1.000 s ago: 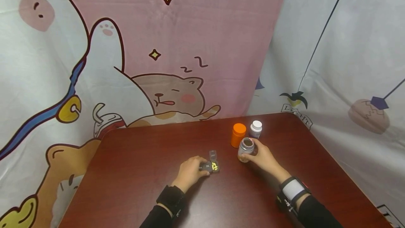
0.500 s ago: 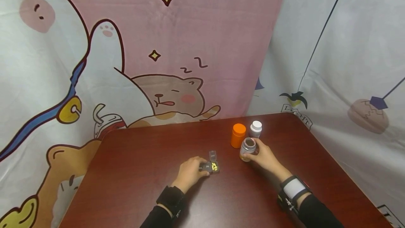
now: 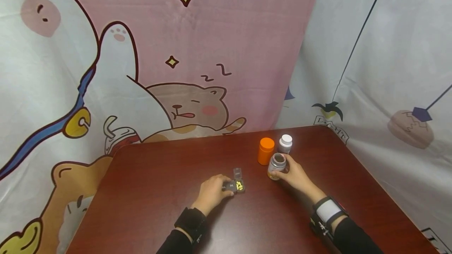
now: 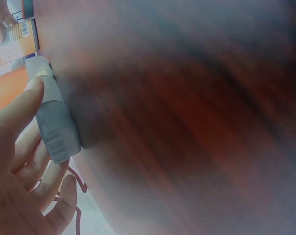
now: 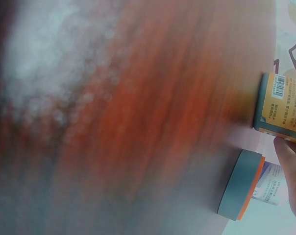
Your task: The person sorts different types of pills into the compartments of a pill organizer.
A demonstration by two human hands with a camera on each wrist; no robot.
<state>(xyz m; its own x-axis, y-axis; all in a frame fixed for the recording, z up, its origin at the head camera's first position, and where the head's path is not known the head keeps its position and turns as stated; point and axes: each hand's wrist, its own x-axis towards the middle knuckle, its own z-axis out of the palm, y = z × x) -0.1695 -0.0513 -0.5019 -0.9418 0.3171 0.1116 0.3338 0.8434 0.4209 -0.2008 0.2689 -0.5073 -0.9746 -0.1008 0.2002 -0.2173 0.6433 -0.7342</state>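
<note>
My left hand [image 3: 210, 192] holds a small grey pill box [image 3: 231, 185] between thumb and fingers. Its right-hand compartment has the lid [image 3: 237, 173] raised, and yellow pills [image 3: 239, 185] lie inside. In the left wrist view the thumb presses along the near side of the pill box [image 4: 60, 127]. To the right, my right hand [image 3: 296, 174] grips an uncapped pill bottle [image 3: 277, 167] by its sides, mouth upward. That bottle's yellow-orange printed label [image 5: 287, 105] shows in the right wrist view, with fingertips right at it.
Behind the gripped bottle stand an orange bottle [image 3: 266, 152] and a white-capped bottle [image 3: 285, 143]. A round grey lid-like piece with an orange edge [image 5: 238, 188] sits near the right hand. A patterned cloth [image 3: 226, 30] hangs beyond the brown table [image 3: 159, 175].
Over the first half second the right hand shifted the pill bottle slightly to the right; since then it has stayed about in place. The left hand and pill box have not visibly moved.
</note>
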